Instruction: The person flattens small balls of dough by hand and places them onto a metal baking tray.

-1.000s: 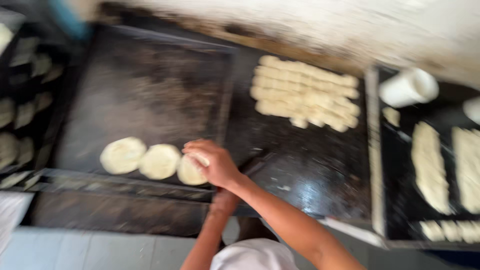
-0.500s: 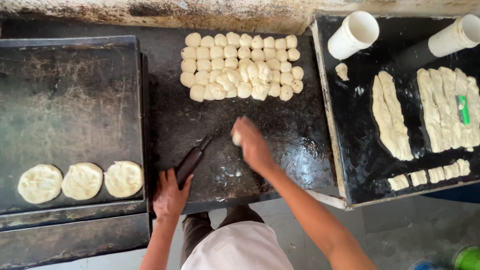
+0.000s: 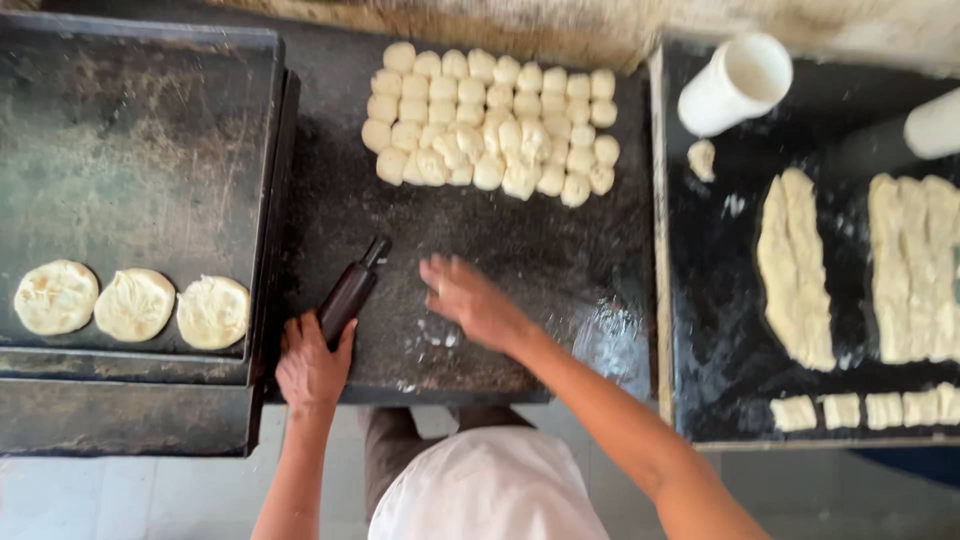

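My left hand (image 3: 312, 365) grips the lower end of a dark rolling pin (image 3: 350, 295), which lies slanted on the black work slab (image 3: 560, 260) near its front edge. My right hand (image 3: 470, 300) is palm down on the slab just right of the pin, blurred. Whatever is under it is hidden. Several small dough balls (image 3: 490, 120) are packed together at the back of the slab. Three flattened dough discs (image 3: 134, 304) lie in a row on the dark griddle (image 3: 140, 150) at the left.
A black tray (image 3: 720, 300) on the right holds long dough strips (image 3: 795, 265), cut dough pieces (image 3: 865, 410), a small lump (image 3: 703, 158) and two white cylinders (image 3: 735, 85). The floor below is tiled.
My right hand left the discs on the griddle, reached toward the dough balls with a pale piece, then came down onto the slab. My left hand took hold of the rolling pin.
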